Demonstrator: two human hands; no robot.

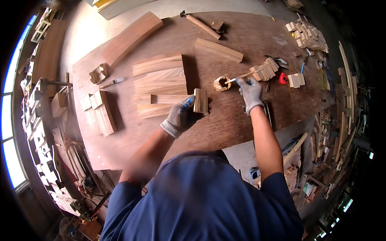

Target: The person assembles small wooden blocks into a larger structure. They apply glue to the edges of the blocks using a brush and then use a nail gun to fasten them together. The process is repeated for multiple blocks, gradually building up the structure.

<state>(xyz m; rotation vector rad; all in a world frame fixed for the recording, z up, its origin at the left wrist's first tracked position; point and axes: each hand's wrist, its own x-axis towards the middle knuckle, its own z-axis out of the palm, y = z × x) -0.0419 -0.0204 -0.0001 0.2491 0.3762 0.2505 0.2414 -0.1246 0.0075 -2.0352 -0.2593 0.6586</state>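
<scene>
My left hand (181,116), in a grey work glove with blue on the fingers, grips a small wooden block (200,101) over the table. The block is held just right of a panel of wooden boards (159,78) laid side by side. My right hand (251,92), also gloved, is closed on a thin brush-like stick (232,80). The stick's tip reaches into a small round pot (217,85) with a crusted, yellowish rim. A second wooden stick (247,74) runs from near the pot toward a row of small wooden blocks (265,70).
On the brown wooden table (225,124) lie a flat brush (111,83), stacked blocks (98,112), a long board (132,38), a plank (219,50), a hammer (203,26) and a red tape measure (283,78). A block pile (307,36) sits far right.
</scene>
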